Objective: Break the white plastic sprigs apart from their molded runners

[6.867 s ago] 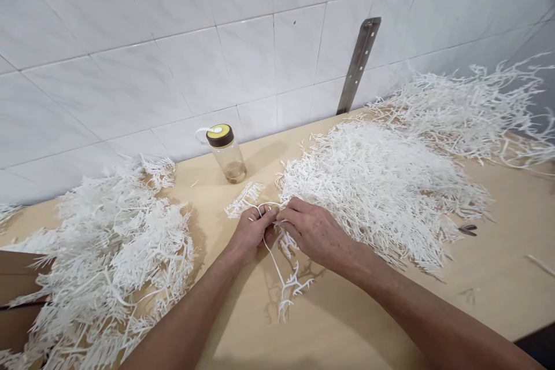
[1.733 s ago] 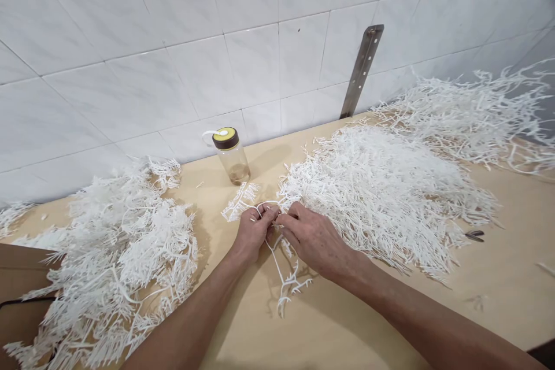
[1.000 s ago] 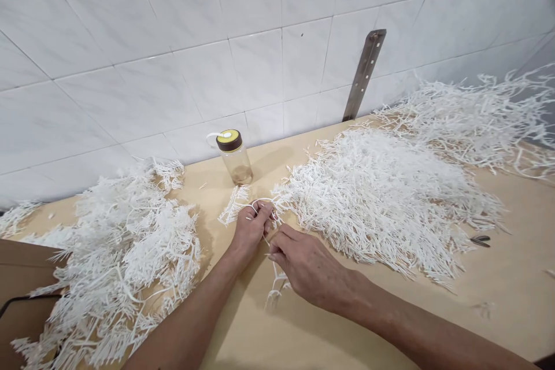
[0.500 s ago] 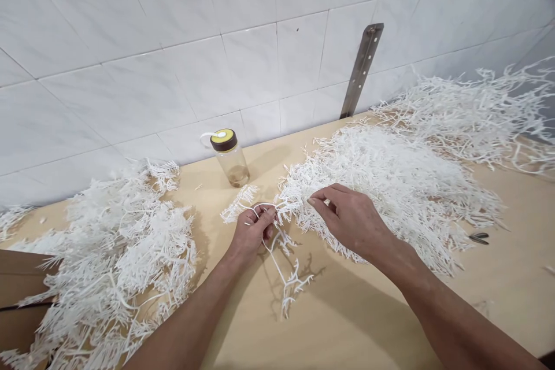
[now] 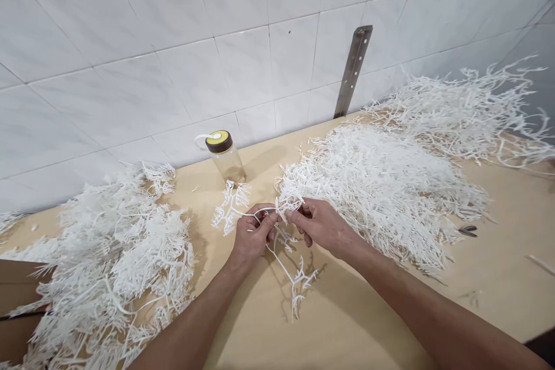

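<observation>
Well to the left of my left fingers, a loose heap of white plastic sprigs (image 5: 108, 254) lies on the pale wooden worktop (image 5: 347, 324). My left hand (image 5: 254, 237) has its fingers (image 5: 264, 221) closed on a thin white branching plastic sprig (image 5: 229, 208), whose stem trails down toward me. Beyond those fingers stands a clear bottle with a yellow-and-brown lid (image 5: 225, 157). Just beside them, the fingers (image 5: 297, 217) of my right hand (image 5: 323, 225) pinch a tuft of the same sprig. A larger pile of white sprigs (image 5: 381, 179) spreads to the right.
</observation>
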Demonstrator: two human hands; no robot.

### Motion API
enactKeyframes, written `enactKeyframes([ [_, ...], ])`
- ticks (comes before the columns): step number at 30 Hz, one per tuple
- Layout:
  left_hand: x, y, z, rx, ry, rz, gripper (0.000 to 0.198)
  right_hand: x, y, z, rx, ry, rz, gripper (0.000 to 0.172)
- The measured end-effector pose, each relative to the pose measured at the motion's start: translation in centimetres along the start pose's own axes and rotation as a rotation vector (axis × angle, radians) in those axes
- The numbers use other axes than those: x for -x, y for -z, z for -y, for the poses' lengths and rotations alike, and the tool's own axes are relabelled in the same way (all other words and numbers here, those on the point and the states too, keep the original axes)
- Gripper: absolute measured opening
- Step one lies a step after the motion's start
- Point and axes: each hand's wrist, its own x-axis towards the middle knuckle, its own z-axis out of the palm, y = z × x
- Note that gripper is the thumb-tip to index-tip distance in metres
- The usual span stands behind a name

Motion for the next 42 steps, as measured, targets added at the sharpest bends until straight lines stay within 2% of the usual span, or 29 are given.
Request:
enactKeyframes([
  [3, 0.1, 0.0, 0.0, 0.032, 0.027, 0.025, 0.032, -0.2, -0.3, -0.2, -0.035, 0.025, -0.047, 0.021],
  [8, 0.0, 0.1, 0.3, 0.102, 0.069, 0.044, 0.029, -0.3, -0.3, 0.1, 0.017, 0.025, -0.119, 0.024],
  [14, -0.1, 0.3, 0.5, 0.178, 0.135, 0.012, 0.028, -0.2, -0.3, 0.4, 0.044, -0.011, -0.120, 0.015],
  [21, -0.2, 0.4, 0.2, 0.234, 0.197, 0.045, 0.032, -0.1, -0.3, 0.3, 0.047, 0.021, -0.095, 0.017],
  [28, -0.1, 0.2, 0.1, 0.166, 0.163, 0.042, 0.033, 0.1, -0.9, 0.5, -0.010, -0.002, 0.057, 0.012],
  [33, -0.3, 0.5, 0.5, 0.068, 0.102, -0.032, 0.038, 0.2, -0.7, 0.7, -0.030, -0.009, 0.056, 0.013],
  [37, -0.5, 0.6, 0.9, -0.002, 0.036, -0.121, 0.039, 0.4, -0.3, 0.8, -0.045, 0.045, 0.012, 0.022],
  [42, -0.5, 0.5, 1.0, -0.096, -0.051, -0.179, 0.037, 0.3, 0.0, 0.6, -0.036, 0.056, -0.010, 0.023],
])
